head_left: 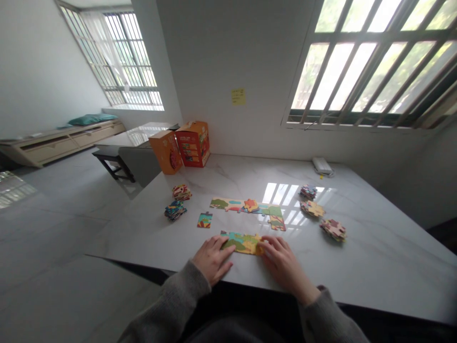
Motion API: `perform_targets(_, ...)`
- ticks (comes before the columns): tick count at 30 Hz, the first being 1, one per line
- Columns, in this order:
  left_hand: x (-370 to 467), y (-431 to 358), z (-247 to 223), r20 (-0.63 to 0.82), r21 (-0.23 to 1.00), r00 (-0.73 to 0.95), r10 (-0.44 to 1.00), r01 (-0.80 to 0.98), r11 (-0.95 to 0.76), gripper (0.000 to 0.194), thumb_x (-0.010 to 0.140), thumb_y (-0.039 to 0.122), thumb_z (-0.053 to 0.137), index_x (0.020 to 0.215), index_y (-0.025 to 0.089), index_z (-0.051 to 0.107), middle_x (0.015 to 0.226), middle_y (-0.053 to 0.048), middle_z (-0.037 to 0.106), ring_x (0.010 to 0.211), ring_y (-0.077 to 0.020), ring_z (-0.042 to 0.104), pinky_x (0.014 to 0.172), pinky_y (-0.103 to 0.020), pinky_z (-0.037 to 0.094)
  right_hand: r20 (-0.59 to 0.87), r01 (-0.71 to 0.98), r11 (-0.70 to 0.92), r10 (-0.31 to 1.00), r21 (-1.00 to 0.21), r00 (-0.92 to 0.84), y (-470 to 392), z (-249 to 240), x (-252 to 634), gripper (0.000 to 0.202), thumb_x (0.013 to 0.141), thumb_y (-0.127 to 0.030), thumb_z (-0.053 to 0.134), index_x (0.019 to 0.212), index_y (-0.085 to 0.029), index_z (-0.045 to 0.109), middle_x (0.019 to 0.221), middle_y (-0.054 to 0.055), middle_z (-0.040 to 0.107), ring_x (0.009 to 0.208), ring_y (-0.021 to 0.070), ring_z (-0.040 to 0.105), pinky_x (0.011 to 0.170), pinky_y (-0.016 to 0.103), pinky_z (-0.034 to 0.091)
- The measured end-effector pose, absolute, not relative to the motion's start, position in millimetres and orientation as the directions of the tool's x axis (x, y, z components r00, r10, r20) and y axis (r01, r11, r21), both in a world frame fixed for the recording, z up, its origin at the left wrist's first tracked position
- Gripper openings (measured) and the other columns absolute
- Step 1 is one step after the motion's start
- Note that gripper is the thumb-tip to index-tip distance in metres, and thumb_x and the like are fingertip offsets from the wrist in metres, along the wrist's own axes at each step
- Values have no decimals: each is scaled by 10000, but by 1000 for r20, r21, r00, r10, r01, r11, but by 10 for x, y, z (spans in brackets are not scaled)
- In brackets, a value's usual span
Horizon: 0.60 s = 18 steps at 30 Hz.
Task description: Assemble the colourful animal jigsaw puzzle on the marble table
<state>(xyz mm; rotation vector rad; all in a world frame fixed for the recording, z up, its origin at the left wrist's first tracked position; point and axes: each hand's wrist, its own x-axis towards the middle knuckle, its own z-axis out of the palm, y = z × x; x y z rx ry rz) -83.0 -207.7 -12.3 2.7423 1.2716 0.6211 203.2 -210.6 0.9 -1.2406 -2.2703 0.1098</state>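
Observation:
A strip of joined jigsaw puzzle pieces (241, 243), green, yellow and blue, lies on the table near its front edge. My left hand (213, 257) rests on the strip's left end, fingers stretched out and apart. At the other end, my right hand (280, 257) has its bent fingers closed on a yellow puzzle piece (260, 247), which they partly cover. Behind the strip, more joined pieces form a row (233, 205) that turns down at its right end. A small stack of loose pieces (251, 205) lies on that row. One separate puzzle piece (204, 220) sits to the left.
Puzzle-piece stacks stand at left, one red and cream (182, 192), one blue (174, 210). At right are a purple stack (308, 191), a yellow one (312, 208) and a pinkish one (333, 230). Orange boxes (193, 145) and a white device (322, 166) stand farther back.

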Motion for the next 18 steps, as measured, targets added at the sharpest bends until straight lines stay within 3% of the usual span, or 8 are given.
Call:
perform_targets(10, -701, -2259, -125, 383, 304, 589, 712, 647, -699, 375, 910, 238, 532, 1278, 214, 596, 1281, -130, 534, 1164, -288, 481, 1016, -465, 476, 372, 733, 542, 833, -410, -408, -2477, -47, 2130, 291, 956, -181, 510, 1212, -281, 607, 1349, 83, 591, 1251, 257, 550, 1014, 444, 546)
perform_targets(18, -647, -2285, -72, 370, 354, 559, 742, 654, -669, 346, 883, 226, 568, 1226, 228, 611, 1251, -113, 549, 1137, -287, 492, 990, -468, 475, 389, 748, 540, 830, -385, -399, -2505, 31, 2086, 286, 942, -176, 534, 1189, -287, 630, 1337, 65, 613, 1271, 254, 545, 1035, 438, 530)
